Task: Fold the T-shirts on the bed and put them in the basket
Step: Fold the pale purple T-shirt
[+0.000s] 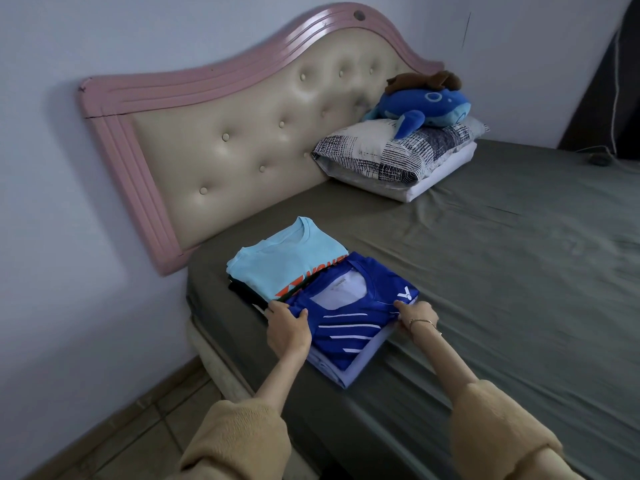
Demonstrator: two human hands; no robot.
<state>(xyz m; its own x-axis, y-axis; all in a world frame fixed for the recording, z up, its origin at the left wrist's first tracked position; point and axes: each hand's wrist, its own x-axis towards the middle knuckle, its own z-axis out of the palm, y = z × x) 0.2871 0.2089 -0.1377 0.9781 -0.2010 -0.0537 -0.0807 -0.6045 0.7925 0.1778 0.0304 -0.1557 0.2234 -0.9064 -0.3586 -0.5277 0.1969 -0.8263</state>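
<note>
Left hand (288, 329): pinching the folded blue shirt (349, 317), left edge.
Right hand (417, 315): gripping its right edge.
Bed (502, 254): smooth grey sheet.

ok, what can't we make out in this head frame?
- Basket: not in the head view.
- Shirts under the blue T-shirt: only edges show; count unclear.
- Dark garment beneath the light blue T-shirt: mostly covered.
- Right hand fingers: tips hidden under the shirt's edge.

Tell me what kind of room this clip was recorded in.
Most likely a home bedroom: a bed with a padded, pink-framed headboard, a patterned pillow topped by a blue plush toy, and folded T-shirts on the sheet.
</note>
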